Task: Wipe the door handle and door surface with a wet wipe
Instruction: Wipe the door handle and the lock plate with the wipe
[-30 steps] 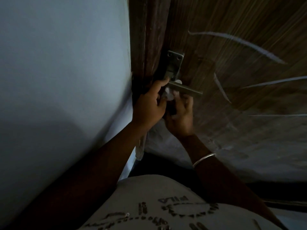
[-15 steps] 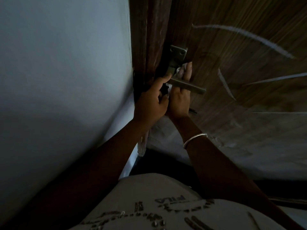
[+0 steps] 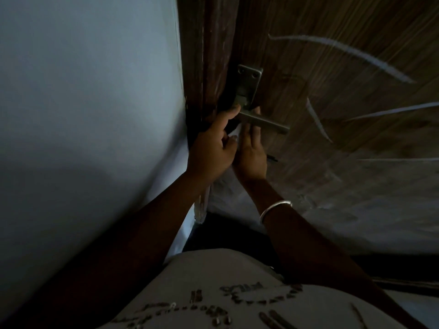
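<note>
Frame centre: right hand (image 3: 251, 150) flat, pressing wipe (image 3: 238, 132) under handle (image 3: 263, 122); left hand (image 3: 211, 150) grip unclear; unpinched wipe may slip and drop.

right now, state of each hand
left hand: thumb on door handle, fingers curled, hold cannot be told
right hand: open, fingers flat against wet wipe behind handle

light: dim overall, soft glow on pale blue-grey wall (image 3: 83, 103) far left | shadow: near forearms (image 3: 142, 233) and lower wall almost black | glare: faint sheen on brushed metal lever door handle (image 3: 263, 121) | optics: wide-angle bending at edges, brown wood-grain door (image 3: 344, 55) grain smeared at right
</note>
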`<state>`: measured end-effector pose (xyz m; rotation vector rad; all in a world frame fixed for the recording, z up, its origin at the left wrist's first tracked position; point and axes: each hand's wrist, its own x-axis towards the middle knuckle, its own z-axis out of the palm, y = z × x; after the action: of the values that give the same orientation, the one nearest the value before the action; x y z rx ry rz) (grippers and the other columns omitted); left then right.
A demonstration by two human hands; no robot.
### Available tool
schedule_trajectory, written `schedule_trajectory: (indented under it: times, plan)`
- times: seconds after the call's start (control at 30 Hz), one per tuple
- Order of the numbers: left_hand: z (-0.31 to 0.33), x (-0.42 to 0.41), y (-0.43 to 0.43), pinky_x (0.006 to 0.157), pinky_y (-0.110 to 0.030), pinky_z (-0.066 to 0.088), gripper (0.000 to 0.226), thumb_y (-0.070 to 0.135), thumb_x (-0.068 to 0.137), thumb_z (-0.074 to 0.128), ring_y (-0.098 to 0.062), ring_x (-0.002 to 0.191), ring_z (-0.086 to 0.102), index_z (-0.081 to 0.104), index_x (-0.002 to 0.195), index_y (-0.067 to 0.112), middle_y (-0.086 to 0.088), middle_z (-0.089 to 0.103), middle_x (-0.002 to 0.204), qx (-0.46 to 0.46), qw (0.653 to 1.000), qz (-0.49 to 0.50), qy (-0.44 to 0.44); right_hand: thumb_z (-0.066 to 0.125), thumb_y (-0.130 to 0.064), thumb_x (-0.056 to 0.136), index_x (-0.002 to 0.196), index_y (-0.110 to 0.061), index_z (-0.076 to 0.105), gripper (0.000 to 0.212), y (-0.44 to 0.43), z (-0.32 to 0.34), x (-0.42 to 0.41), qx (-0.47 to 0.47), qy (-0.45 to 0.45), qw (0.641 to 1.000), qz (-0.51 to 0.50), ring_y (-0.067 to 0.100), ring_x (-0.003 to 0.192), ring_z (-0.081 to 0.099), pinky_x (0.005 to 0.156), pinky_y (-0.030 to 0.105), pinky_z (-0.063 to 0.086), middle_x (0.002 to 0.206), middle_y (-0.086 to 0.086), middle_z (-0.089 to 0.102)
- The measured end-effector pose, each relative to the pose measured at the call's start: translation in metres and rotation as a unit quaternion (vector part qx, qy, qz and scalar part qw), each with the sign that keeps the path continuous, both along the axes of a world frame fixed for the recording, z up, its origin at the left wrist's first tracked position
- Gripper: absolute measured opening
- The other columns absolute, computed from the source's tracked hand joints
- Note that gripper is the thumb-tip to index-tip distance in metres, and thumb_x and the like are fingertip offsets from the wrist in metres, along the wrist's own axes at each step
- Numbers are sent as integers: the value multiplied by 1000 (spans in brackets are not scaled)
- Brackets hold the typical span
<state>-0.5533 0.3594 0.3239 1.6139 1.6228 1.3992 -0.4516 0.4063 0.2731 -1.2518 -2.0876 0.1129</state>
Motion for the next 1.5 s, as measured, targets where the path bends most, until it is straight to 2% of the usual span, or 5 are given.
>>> schedule_trajectory:
  times: [0.23,0.47,0.6,0.8,1.5]
  plan:
    - [-2,-1,1,63,-50,55,57,8,85,55,-33,77,65,39,138,23,-23,66,96,23,1000,-1,12,41,-5,95,125,8,48,34,9,17,-10,-96,139,986,-16,34,122,44,94,-3,25,132,29,47]
    - [-7,-2,-7,48,-25,39,50,10,87,53,-16,49,49,43,136,13,-9,61,65,87,995,13,49,55,-3,89,129,1,49,40,-13,-10,-8,-57,149,987,-5,15,133,32,109,17,32,140,21,44]
    - [-9,-1,-12,43,-28,35,42,10,84,57,-18,44,45,50,125,3,-9,54,54,90,992,78,50,56,-2,89,104,-3,64,18,-17,13,-13,-316,581,742,-111,24,97,65,89,45,53,104,16,67]
    - [-13,-4,-14,53,-36,50,24,12,82,58,-28,65,63,59,105,4,-14,68,77,74,987,140,13,39,-3,97,105,-5,56,19,-15,50,-17,-457,779,430,-5,11,86,58,80,20,51,95,6,58]
    - [-17,-8,-15,52,-35,48,21,14,82,52,-29,63,61,60,100,5,-14,67,76,55,988,142,40,36,-22,100,137,-5,42,41,-11,58,-31,-563,700,440,-1,29,128,44,109,36,34,136,17,48]
